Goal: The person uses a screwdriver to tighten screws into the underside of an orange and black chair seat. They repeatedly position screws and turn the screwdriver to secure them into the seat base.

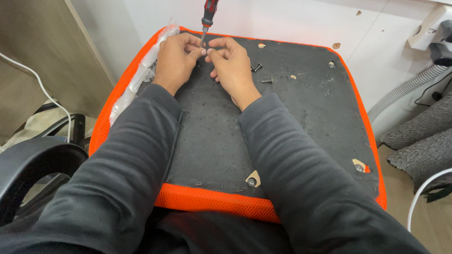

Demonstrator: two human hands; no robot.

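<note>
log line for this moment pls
left hand + right hand: pinch screwdriver tip | on: upturned orange seat | near: loose screws

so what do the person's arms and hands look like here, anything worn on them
Both arms wear long dark grey sleeves of soft, slightly creased fabric, ending at the wrists. The left hand and right hand are bare: no gloves, rings or watch visible. No markings show on the sleeves.

The seat base (287,118) is lying mid-frame; both hands are resting on its upper left, the screwdriver (210,9) standing between them, loose screws (261,74) lying just right.
</note>
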